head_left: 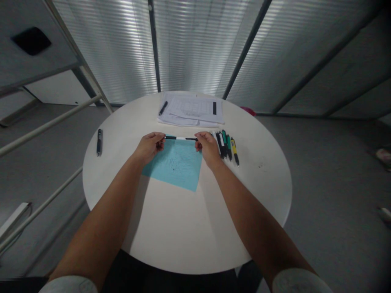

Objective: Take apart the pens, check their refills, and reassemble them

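Left hand (152, 146) and right hand (208, 147), fingertips pinched, grip opposite ends of a slender black-and-white pen (181, 138) over a scribbled light-blue paper sheet (175, 165). Slim multicoloured pens (229, 145) lie to its right.

Pens (229, 147) lie right of the sheet (174, 165), papers (192, 110) behind it.

Left hand (151, 147): pinches thumb to fingers over the tabletop (171, 236), well inside its edges.
Right hand (208, 148): mirrors the pinch, apart from the left.
Left forearm (106, 224): stretches bare across the near-left edge.
Right forearm (253, 215): angles inward over the near-right edge.
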{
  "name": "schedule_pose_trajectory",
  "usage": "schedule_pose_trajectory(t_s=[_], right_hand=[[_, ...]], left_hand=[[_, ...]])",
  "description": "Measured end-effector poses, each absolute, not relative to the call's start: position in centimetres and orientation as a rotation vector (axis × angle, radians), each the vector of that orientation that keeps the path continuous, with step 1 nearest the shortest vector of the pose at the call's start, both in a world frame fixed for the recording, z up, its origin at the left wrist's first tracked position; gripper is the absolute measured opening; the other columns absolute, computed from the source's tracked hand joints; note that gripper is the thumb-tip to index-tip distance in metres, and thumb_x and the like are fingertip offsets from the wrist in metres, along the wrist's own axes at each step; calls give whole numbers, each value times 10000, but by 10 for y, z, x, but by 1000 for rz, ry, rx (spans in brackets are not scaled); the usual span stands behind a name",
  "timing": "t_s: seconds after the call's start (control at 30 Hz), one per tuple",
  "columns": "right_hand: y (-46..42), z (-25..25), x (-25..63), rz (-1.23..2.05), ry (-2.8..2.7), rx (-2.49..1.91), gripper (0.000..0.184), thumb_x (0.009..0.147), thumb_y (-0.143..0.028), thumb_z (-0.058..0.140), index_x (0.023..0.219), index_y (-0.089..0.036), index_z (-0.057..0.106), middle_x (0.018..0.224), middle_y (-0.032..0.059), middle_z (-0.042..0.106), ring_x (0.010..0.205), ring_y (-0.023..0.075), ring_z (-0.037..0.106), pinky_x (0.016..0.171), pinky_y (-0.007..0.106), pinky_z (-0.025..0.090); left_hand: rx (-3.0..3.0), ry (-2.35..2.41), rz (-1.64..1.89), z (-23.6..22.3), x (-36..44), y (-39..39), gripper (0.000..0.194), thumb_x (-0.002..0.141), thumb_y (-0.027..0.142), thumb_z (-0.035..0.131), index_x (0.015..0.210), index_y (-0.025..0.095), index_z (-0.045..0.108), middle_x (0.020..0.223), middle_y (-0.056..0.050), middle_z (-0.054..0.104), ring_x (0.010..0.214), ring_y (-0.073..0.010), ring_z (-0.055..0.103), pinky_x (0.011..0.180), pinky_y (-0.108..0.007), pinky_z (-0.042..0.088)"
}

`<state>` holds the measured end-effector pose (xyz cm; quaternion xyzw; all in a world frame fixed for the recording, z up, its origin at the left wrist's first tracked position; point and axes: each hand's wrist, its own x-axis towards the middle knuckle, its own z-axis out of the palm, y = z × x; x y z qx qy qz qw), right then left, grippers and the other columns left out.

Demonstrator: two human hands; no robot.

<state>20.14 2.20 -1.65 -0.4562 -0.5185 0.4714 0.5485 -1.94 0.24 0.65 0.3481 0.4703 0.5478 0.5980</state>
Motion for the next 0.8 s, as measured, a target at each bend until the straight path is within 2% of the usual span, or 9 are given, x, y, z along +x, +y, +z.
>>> schedule_pose_trajectory(t_s=[0.17, 0.43, 0.63, 0.8], right_hand=[[22, -16, 201, 1127, -1213, -1088, 155, 807, -349, 616, 860, -208, 581, 553, -77, 574, 416, 69, 473, 432, 204, 357], [23, -16, 202, 1115, -1209, -1078, 197, 796, -383, 635, 873, -214, 568, 679, -48, 603, 466, 70, 506, 438, 207, 383], [22, -16, 200, 1066, -1232, -1113, 225, 806, -428, 643, 796, -220, 557, 526, -101, 460, 397, 59, 417, 397, 202, 312], [21, -15, 199, 1051, -1214, -1122, 214, 847, -426, 602, 818, -218, 558, 499, -108, 439, 399, 64, 412, 397, 202, 312]], left_hand=[[803, 1084, 1277, 6, -19, 2, 131, 716, 199, 734, 727, 140, 618, 665, -24, 580, 527, -86, 518, 470, -220, 419], [805, 1068, 1271, 6, -20, 2, 166, 696, 210, 760, 718, 136, 614, 656, -18, 578, 526, -83, 514, 481, -220, 418], [805, 1059, 1269, 8, -20, 1, 155, 701, 199, 752, 715, 136, 611, 661, -21, 579, 537, -82, 522, 493, -220, 420], [809, 1074, 1270, 8, -20, 1, 131, 711, 178, 735, 716, 141, 610, 660, -21, 583, 531, -83, 520, 489, -221, 418]])
